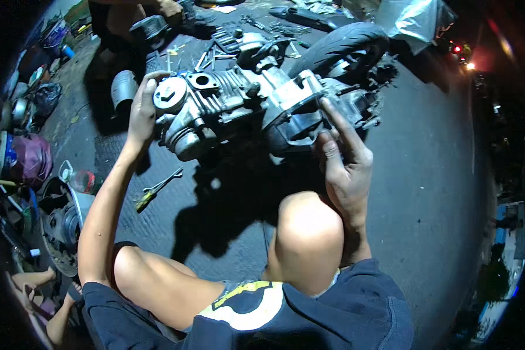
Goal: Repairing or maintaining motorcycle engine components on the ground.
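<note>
Engine (227,100), dark underneath, left hand (141,111) clasping one end, right hand (349,172) at the other, grip unclear

The left fingers (157,74) are mostly hidden behind the engine (221,96); the top edge crops another person (116,24).

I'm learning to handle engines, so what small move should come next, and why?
Probably settle the right hand more firmly on the engine: its index finger reaches the engine's right side, but no full grip shows there, while the left hand curls around the opposite end.
</note>
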`<state>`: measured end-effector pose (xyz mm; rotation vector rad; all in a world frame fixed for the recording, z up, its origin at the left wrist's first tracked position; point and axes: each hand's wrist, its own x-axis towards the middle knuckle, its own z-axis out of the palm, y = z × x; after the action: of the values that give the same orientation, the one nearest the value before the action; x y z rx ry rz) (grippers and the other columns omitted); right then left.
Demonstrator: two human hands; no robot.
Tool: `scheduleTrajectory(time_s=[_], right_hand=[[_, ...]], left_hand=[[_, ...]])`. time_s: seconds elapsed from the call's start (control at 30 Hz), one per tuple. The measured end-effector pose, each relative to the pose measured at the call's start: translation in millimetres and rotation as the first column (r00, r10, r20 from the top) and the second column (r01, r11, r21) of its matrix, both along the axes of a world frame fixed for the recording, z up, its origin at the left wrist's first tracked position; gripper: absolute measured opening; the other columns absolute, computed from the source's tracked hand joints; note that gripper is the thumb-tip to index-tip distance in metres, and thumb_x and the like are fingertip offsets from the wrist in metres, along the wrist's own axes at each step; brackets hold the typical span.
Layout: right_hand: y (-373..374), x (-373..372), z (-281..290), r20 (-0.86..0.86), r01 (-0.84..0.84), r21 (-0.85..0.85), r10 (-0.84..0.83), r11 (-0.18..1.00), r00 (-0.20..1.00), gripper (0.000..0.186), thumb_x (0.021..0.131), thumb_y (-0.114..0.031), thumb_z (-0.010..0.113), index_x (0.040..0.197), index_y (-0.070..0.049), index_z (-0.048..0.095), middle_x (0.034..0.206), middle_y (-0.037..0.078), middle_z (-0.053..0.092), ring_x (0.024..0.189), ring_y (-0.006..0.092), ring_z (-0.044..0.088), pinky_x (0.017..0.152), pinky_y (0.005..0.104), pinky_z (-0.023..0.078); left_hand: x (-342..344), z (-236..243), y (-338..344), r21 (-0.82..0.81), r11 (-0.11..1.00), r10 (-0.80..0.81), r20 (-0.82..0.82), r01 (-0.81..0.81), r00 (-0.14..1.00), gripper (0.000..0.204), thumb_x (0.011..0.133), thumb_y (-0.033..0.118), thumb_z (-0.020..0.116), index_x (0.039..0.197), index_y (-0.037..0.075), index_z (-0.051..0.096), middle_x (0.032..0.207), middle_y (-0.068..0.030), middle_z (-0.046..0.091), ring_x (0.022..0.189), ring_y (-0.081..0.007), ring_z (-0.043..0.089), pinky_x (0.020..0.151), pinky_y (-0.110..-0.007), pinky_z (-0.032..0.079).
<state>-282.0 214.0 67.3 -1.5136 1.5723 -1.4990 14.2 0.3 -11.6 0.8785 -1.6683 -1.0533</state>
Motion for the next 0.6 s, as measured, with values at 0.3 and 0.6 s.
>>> scheduleTrajectory(time_s=[0.3,0.6], right_hand=[[-16,40,-111,-0.109,-0.327,-0.017,0.323,0.945,0.94,0.042,0.086,0.0,0.058,0.128,-0.001,0.06,0.097,0.02,0.068,0.078,0.0261,0.067,0.071,0.0336,0.054],[-10,43,-142,-0.078,-0.125,-0.036,0.122,0.992,0.989,0.047,0.087,0.005,0.055,0.133,0.001,0.056,0.086,0.017,0.059,0.071,0.0265,0.057,0.068,0.0344,0.049]], left_hand=[[-5,16,14,-0.083,0.996,0.029,0.095,-0.021,0.995,0.053,0.106,0.039,0.028,0.13,-0.001,0.052,0.122,-0.0114,0.058,0.117,-0.017,0.056,0.102,-0.03,0.041],[-6,20,34,-0.258,0.955,0.232,0.333,-0.148,0.914,0.043,0.1,0.018,0.044,0.139,-0.001,0.045,0.136,-0.0124,0.055,0.122,-0.0191,0.056,0.106,-0.032,0.041]])
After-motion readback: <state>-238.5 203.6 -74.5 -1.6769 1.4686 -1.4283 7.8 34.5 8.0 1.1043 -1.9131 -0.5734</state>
